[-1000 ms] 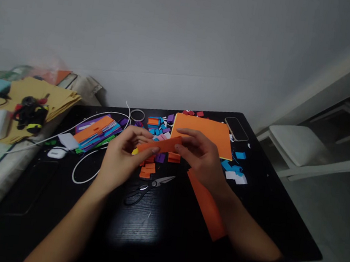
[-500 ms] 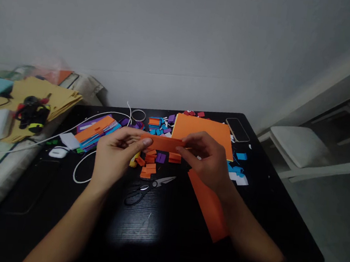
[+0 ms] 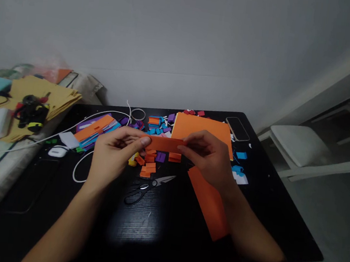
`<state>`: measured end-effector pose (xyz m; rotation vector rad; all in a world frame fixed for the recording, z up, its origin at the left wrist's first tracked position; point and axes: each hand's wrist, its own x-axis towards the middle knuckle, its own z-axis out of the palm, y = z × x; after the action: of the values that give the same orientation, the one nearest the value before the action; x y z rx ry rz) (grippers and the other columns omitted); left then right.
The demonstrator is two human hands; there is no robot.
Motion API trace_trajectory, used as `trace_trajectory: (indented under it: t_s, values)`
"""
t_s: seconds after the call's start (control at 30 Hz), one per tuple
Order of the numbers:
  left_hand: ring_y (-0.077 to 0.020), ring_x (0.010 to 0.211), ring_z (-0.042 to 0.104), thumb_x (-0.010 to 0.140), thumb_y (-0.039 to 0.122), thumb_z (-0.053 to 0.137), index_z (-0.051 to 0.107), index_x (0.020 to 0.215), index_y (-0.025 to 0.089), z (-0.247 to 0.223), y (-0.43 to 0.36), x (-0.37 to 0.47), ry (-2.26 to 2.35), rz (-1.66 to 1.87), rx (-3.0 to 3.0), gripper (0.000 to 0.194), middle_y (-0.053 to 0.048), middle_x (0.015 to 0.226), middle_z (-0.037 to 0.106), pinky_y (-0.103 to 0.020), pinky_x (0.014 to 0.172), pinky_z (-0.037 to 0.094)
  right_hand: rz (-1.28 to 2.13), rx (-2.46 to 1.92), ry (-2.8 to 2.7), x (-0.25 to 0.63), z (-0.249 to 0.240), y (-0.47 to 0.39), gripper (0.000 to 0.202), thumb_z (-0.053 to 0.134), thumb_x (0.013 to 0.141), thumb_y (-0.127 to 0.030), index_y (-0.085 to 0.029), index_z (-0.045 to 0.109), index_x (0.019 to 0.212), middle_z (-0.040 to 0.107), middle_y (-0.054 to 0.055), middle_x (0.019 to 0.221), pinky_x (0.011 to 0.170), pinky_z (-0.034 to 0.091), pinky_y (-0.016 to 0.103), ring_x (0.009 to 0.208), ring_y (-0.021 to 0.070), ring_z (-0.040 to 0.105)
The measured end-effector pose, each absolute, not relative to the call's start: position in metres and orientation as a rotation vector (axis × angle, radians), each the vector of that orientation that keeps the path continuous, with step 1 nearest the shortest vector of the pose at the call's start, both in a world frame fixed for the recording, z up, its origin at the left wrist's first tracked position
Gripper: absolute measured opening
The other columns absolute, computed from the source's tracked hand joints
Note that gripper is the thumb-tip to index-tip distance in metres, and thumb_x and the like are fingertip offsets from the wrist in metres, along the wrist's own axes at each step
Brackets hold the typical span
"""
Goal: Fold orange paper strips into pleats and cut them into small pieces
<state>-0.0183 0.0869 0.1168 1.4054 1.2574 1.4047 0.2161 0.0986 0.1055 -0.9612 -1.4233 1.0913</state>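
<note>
An orange paper strip [image 3: 163, 144] is held level above the table between both hands. My left hand [image 3: 117, 149] pinches its left end, thumb on the front. At the right end, my right hand [image 3: 207, 154] grips it between thumb and fingers. Below the strip lie small folded orange pieces [image 3: 148, 170] and a purple piece [image 3: 160, 157]. Black-handled scissors [image 3: 149, 187] rest nearer to me, blades pointing right. A long orange sheet [image 3: 209, 205] lies partly under my right forearm, and a larger orange sheet [image 3: 202, 130] is behind my right hand.
Coloured paper strips [image 3: 95, 132], a white cable [image 3: 76, 170] and a white case [image 3: 58, 151] are on the left of the black table [image 3: 265, 227]. A phone [image 3: 237, 129] lies at the back right. A white stool [image 3: 299, 146] stands beyond the right edge.
The strip's front face has tilted slightly, and both hands have shifted very little. They still hold its two ends.
</note>
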Motion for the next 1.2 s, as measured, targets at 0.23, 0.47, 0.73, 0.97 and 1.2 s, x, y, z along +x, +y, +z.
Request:
trace_trajectory:
  t_s: [0.23,0.47,0.73,0.97,1.2]
  values:
    - [-0.0136,0.053,0.071,0.080,0.019,0.087,0.084,0.081,0.023,0.1157,0.0866,-0.0197,1.286,1.449,1.405,0.006,0.001,0.066,0.077,-0.023,0.050,0.060,1.108,-0.971,-1.413,0.2170,0.1066,0.0986,0.021,0.090,0.081,-0.032,-0.024,0.072,0.088,0.079,0.000,0.086,0.081,0.071,0.038,0.082,0.0194,0.078]
    - [-0.0135,0.052,0.071,0.079,0.019,0.088,0.084,0.080,0.022,0.1130,0.0868,-0.0203,1.323,1.471,1.410,0.006,0.001,0.065,0.078,-0.023,0.050,0.060,1.148,-0.949,-1.366,0.2192,0.1062,0.1007,0.022,0.092,0.079,-0.029,-0.024,0.072,0.086,0.080,-0.001,0.080,0.077,0.070,0.036,0.078,0.0191,0.080]
    - [-0.0153,0.051,0.072,0.077,0.021,0.089,0.083,0.078,0.023,0.1115,0.0879,-0.0205,1.335,1.480,1.376,0.007,0.001,0.064,0.077,-0.025,0.050,0.061,1.161,-0.986,-1.309,0.2180,0.1060,0.1009,0.027,0.094,0.077,-0.033,-0.024,0.073,0.092,0.081,0.000,0.083,0.079,0.071,0.038,0.079,0.0207,0.081]
    - [-0.0149,0.054,0.072,0.077,0.024,0.091,0.083,0.080,0.023,0.1091,0.0870,-0.0218,1.355,1.531,1.378,0.009,0.001,0.066,0.077,-0.026,0.054,0.060,1.202,-0.937,-1.297,0.2160,0.1082,0.1007,0.014,0.089,0.081,-0.027,-0.025,0.081,0.092,0.083,0.001,0.093,0.085,0.071,0.038,0.093,0.0207,0.081]
    - [-0.0146,0.056,0.072,0.080,0.023,0.091,0.083,0.081,0.025,0.1079,0.0869,-0.0223,1.341,1.520,1.390,0.008,0.002,0.067,0.077,-0.027,0.056,0.060,1.261,-0.964,-1.240,0.2165,0.1042,0.1028,0.016,0.092,0.078,-0.031,-0.025,0.081,0.088,0.083,0.001,0.088,0.088,0.070,0.041,0.088,0.0203,0.080]
